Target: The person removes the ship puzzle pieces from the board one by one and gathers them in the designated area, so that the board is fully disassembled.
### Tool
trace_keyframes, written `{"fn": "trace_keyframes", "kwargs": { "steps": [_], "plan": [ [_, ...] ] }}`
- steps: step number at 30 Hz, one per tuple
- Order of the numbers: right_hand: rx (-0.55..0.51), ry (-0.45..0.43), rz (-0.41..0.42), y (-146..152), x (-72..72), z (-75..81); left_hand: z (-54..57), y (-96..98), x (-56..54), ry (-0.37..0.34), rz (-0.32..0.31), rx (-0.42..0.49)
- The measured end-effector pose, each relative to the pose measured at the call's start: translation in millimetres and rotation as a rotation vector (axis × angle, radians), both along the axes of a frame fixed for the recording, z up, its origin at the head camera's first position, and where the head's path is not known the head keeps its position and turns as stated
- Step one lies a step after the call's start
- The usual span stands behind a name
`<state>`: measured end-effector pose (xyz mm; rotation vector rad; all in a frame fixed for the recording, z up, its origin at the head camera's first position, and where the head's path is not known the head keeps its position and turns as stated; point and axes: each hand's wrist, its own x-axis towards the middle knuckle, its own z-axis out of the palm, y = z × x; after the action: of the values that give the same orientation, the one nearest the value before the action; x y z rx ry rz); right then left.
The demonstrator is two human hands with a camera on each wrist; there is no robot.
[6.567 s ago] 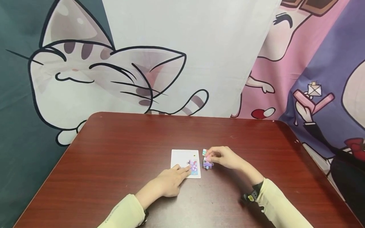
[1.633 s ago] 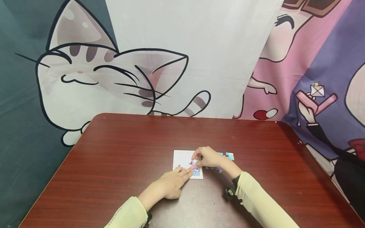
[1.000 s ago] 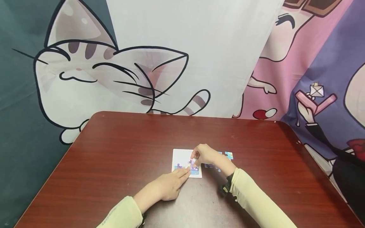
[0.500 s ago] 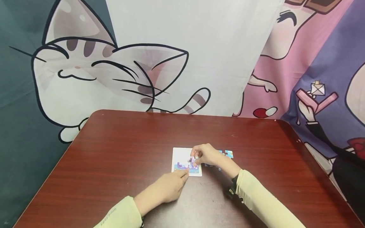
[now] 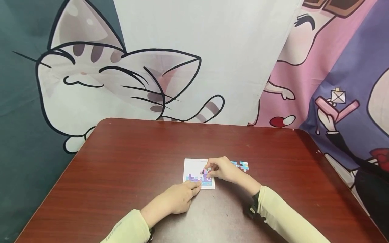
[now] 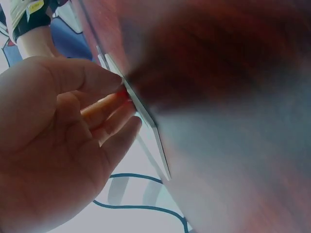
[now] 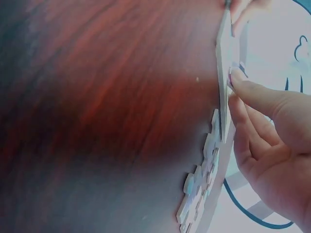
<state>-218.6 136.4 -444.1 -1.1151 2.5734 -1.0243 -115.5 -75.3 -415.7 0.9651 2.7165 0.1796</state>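
Observation:
A white puzzle board point(image 5: 192, 164) lies on the table, with purple and blue puzzle pieces point(image 5: 205, 184) along its lower part. My left hand point(image 5: 179, 197) rests its fairly straight fingers on the board's near edge; in the left wrist view the thumb lies against the board's rim point(image 6: 154, 127). Over the board's right side, my right hand point(image 5: 223, 168) pinches a small pink-purple puzzle piece point(image 5: 205, 171) between thumb and fingers. The fingers hide much of that piece. In the right wrist view, the thumb tip point(image 7: 236, 77) is close above the board.
Loose puzzle pieces point(image 5: 244, 165) lie right of the board, partly hidden behind my right hand; the right wrist view shows several loose pieces point(image 7: 199, 187) flat on the table. The brown tabletop point(image 5: 136, 145) ends at a cartoon cat curtain point(image 5: 237, 67).
My right hand has gone from the loose pieces onto the board's right side, lately shifting slightly there. My left fingers have drawn back towards the near edge, uncovering more of the lower pieces.

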Motion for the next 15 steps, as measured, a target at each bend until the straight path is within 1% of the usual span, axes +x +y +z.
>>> {"fn": "trace_keyframes", "kwargs": {
  "steps": [2,7,10,15],
  "plan": [
    [-0.022,-0.016,0.001,1.7,0.2,0.6,-0.8,1.3,0.7,0.001,0.004,-0.007],
    [-0.055,-0.037,-0.056,4.0,1.0,3.1,-0.3,2.2,1.4,0.005,0.008,-0.004],
    [-0.050,-0.048,-0.092,5.6,1.9,5.5,-0.1,1.6,1.6,0.006,0.004,0.002],
    [-0.035,-0.041,-0.094,11.2,2.2,8.2,-2.8,0.6,1.2,-0.012,0.013,0.024]
  ]
}}
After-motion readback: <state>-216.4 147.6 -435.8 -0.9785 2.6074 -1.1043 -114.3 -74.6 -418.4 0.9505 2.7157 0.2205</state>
